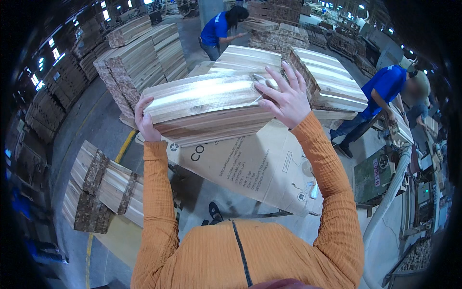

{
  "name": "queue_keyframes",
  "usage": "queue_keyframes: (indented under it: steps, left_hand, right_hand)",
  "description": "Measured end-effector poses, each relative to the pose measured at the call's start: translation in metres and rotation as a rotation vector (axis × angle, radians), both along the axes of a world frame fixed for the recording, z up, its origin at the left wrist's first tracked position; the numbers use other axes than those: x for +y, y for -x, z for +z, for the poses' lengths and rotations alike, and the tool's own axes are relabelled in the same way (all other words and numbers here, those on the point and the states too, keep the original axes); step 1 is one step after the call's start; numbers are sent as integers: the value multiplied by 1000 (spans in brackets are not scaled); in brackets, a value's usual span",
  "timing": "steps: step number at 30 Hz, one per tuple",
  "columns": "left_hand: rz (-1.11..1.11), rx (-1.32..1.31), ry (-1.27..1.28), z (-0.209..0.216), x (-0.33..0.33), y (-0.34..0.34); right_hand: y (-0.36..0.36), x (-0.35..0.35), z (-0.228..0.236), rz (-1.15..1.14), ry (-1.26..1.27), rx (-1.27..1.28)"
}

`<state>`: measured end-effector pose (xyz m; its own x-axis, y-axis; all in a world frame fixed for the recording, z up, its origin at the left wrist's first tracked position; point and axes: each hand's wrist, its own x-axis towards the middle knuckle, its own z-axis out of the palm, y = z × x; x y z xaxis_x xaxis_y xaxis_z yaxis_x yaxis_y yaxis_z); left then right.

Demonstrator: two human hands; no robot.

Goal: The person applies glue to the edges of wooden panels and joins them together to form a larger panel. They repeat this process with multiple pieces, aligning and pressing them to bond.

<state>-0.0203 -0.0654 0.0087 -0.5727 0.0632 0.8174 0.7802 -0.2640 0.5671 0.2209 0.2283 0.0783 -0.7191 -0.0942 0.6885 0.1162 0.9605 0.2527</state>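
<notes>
A pale striped wooden panel point(202, 94) lies across in front of me, its upper face shining in the light. Below its near edge shows a browner striped wooden face point(216, 126); whether that is a separate board I cannot tell. My left hand point(147, 119) is closed around the panel's left end, fingertips over its edge. At the right end, my right hand point(287, 98) has its fingers spread and resting on the wood, beside a dark patch. Under the wood is a flattened cardboard sheet point(231, 168) with black print.
More panels are stacked at the right point(329, 79), left point(139, 62) and lower left point(101, 188). A person in blue point(215, 31) bends at the back, another point(387, 84) works at the right. A pale flexible hose point(391, 200) runs down beside a green machine point(373, 171).
</notes>
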Motion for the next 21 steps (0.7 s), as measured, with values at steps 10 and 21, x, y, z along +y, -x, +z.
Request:
queue_keyframes:
  steps: [10, 21]
  left_hand:
    - [30, -6, 16, 0, 0, 7]
    - [-10, -1, -43, -1, 4, 9]
  right_hand:
    - [-1, -5, -5, 11, -2, 53]
    - [-20, -8, -1, 77, 149, 123]
